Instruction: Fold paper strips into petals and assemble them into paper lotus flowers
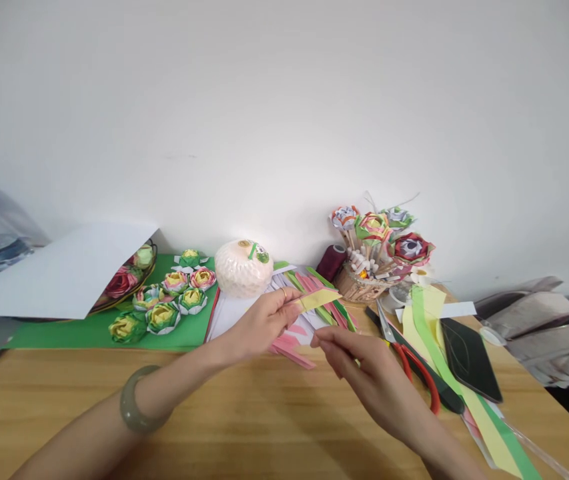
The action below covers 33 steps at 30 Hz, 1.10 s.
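My left hand (264, 321), with a ring and a bracelet on its arm, pinches a folded yellow paper strip (321, 299) between thumb and fingers. The strip points to the right, over a pile of pink and green paper strips (294, 341). Lower and to the right, my right hand (364, 370) has its thumb and index fingertips pressed together. Whatever lies in that pinch is too small to see. A gap separates the two hands. Beside my right hand lie scissors with red handles (431, 380).
Several folded paper flowers (164, 317) rest on a green sheet (74, 337) at left. Behind my hands stand a foam-wrapped round object (244, 270), a dark red thread spool (331, 262) and a basket (357, 285) of paper flowers. A black phone (471, 360) lies at right.
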### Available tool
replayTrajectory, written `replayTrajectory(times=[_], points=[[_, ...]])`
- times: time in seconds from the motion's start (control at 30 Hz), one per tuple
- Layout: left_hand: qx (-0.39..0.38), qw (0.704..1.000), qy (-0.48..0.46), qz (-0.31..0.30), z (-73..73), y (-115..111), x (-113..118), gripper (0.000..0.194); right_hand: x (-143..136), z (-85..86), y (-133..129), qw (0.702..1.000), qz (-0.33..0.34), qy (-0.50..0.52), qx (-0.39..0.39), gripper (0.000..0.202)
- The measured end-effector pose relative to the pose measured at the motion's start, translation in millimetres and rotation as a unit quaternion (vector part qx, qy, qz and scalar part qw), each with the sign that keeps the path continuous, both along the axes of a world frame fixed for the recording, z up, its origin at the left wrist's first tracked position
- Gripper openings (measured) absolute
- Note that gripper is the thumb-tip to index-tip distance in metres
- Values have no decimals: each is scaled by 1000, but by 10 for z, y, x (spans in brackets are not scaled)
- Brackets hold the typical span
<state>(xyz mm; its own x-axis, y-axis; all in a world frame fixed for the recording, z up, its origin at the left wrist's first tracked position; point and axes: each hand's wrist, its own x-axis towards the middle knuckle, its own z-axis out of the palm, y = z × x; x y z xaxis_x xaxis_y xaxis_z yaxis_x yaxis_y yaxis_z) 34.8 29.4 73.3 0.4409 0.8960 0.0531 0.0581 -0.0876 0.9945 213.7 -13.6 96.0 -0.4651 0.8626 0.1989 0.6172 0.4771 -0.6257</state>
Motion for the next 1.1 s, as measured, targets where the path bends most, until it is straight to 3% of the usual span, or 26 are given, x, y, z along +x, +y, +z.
replayTrajectory(times=[0.07,0.13,0.2,0.27,0.47,0.63,0.73,0.87,1.0,1.1], points=[[58,997,40,18,4,-21,2,27,-12,5,3,991,-15,-57,124,21],[100,992,71,26,-3,-42,13,28,-38,11,37,957,-64,-108,260,19],[111,989,92,16,-21,-62,33,29,-83,14,98,921,-112,-142,344,23],[111,989,100,2,-43,-76,51,30,-143,4,169,910,-122,-157,365,23],[90,993,74,-2,-76,-58,50,26,-278,-117,246,914,-106,-91,381,21],[-5,999,-36,-10,-92,-33,51,25,-286,-244,153,928,-79,44,361,16],[-56,995,-83,18,-75,3,39,29,-296,-299,122,938,-95,103,317,18],[-74,986,-140,60,-34,56,7,30,-284,-315,129,959,-102,107,243,16],[-75,987,-140,38,-31,55,11,35,-210,-281,147,954,-160,164,195,14],[-82,986,-141,14,-43,36,23,38,-169,-260,173,961,-178,193,84,19]])
